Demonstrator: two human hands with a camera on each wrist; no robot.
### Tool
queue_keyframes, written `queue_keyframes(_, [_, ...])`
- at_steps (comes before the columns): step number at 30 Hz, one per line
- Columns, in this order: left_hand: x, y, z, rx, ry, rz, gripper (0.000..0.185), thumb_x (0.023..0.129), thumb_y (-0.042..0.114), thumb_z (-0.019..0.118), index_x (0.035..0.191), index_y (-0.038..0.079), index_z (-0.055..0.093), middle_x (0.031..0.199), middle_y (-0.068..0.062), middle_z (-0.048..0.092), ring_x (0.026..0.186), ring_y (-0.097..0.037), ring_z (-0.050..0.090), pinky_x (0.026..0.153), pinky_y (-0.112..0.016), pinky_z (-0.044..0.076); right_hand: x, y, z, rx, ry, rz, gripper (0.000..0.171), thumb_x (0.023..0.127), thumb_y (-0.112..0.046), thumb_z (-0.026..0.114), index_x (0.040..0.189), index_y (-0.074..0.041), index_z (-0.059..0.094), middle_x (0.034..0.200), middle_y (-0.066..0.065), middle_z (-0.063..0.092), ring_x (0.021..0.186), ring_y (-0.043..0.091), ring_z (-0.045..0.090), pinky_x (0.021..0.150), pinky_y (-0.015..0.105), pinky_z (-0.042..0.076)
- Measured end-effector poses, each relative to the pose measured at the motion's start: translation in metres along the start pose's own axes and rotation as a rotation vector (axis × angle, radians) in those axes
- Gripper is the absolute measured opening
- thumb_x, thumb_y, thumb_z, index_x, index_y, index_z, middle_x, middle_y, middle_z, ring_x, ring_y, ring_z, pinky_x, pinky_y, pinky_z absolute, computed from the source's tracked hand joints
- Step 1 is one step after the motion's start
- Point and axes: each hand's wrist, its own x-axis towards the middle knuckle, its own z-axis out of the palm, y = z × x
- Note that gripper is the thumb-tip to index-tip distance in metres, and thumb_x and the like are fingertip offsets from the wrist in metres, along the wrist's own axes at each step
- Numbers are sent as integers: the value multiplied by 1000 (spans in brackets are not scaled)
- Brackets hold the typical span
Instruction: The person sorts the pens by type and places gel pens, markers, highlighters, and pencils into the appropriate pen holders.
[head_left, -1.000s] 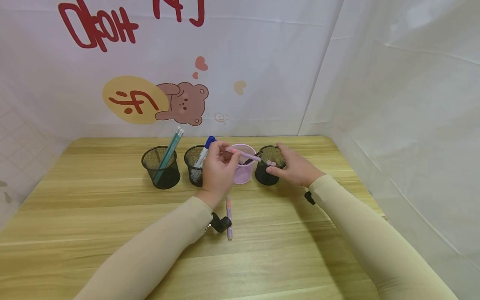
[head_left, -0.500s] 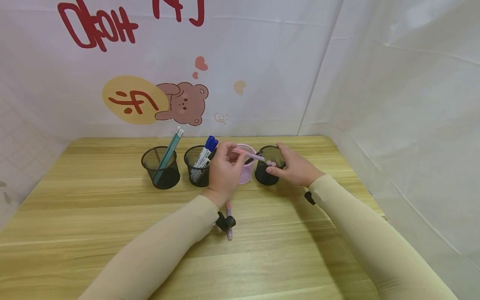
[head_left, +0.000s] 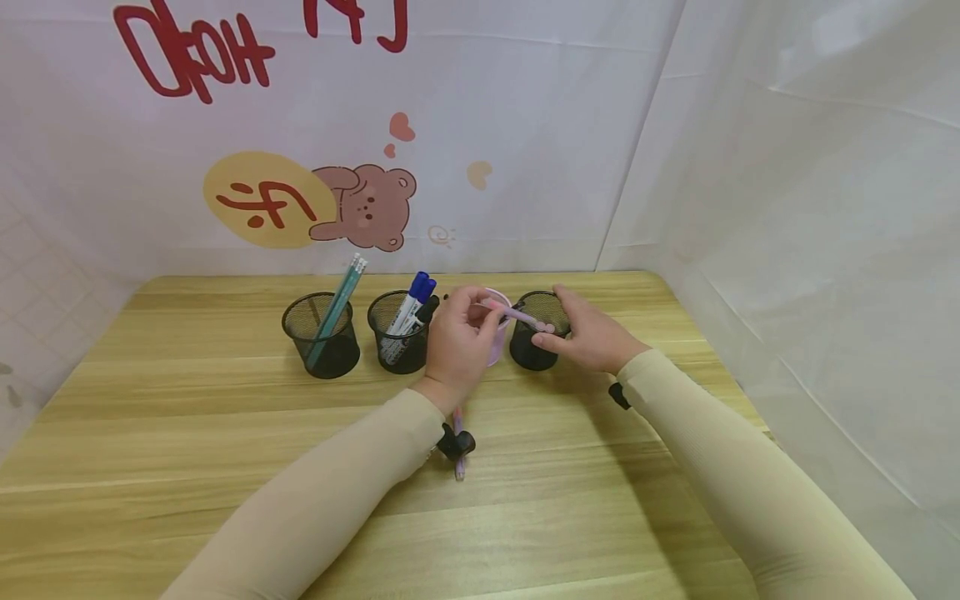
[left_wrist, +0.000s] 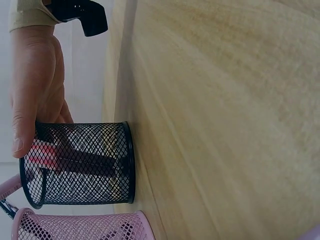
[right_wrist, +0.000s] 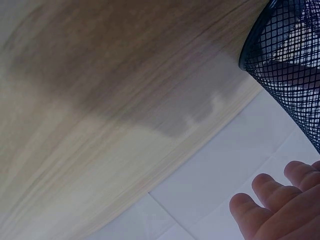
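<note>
My left hand (head_left: 461, 337) pinches a pink-and-lilac pen (head_left: 521, 316) between thumb and fingertips, above the pink mesh cup (head_left: 497, 346). The pen slants to the right, its far end over the rightmost black mesh pen cup (head_left: 532, 352). That cup is upright and has pens with pale round ends in it; pink and dark barrels (left_wrist: 82, 160) show through the mesh in the left wrist view. My right hand (head_left: 596, 333) grips this cup at the rim, thumb in front and fingers behind. A similar pen (head_left: 460, 471) lies on the table, partly hidden under my left wrist.
Two more black mesh cups stand to the left: one holds green pencils (head_left: 337, 308), the other blue- and black-capped markers (head_left: 412, 304). Dark pens stick out of the pink cup. A white printed curtain (head_left: 510, 217) hangs behind the wooden table (head_left: 187, 400).
My left hand has moved to the right with the pen, whose far end has come over the rightmost black cup. My right hand has stayed on the cup.
</note>
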Motion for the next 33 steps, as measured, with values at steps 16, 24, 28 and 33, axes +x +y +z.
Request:
queue_keyframes(16, [-2, 0, 1, -39, -89, -14, 17, 98, 11, 74, 111, 0, 68, 115, -17, 71, 91, -23, 77, 78, -33, 63, 0, -1, -1, 14, -3, -9, 110, 98, -66, 61, 168, -2, 6, 174, 22, 18, 160, 39, 27, 128, 58, 29])
queue_keyframes(24, [-4, 1, 1, -25, -118, -46, 14, 98, 6, 72, 111, 3, 68, 118, -11, 70, 95, -23, 78, 84, -32, 65, -1, -2, -1, 12, 4, -15, 112, 97, -69, 60, 168, -1, 8, 173, 23, 22, 159, 39, 29, 128, 58, 30])
queue_keyframes(28, [-5, 1, 1, -4, -121, -73, 16, 97, 3, 72, 112, 3, 68, 117, -9, 72, 97, -23, 77, 86, -31, 64, 1, -1, 0, 10, 14, -15, 112, 96, -69, 61, 168, -1, 9, 173, 23, 24, 158, 38, 31, 128, 57, 30])
queue_keyframes(33, [-7, 2, 1, 0, -133, -100, 16, 98, 7, 73, 113, 4, 69, 117, -8, 71, 97, -22, 77, 86, -30, 64, 2, 1, 2, -5, 22, -5, 112, 96, -70, 61, 168, -2, 9, 172, 23, 24, 158, 38, 32, 128, 57, 31])
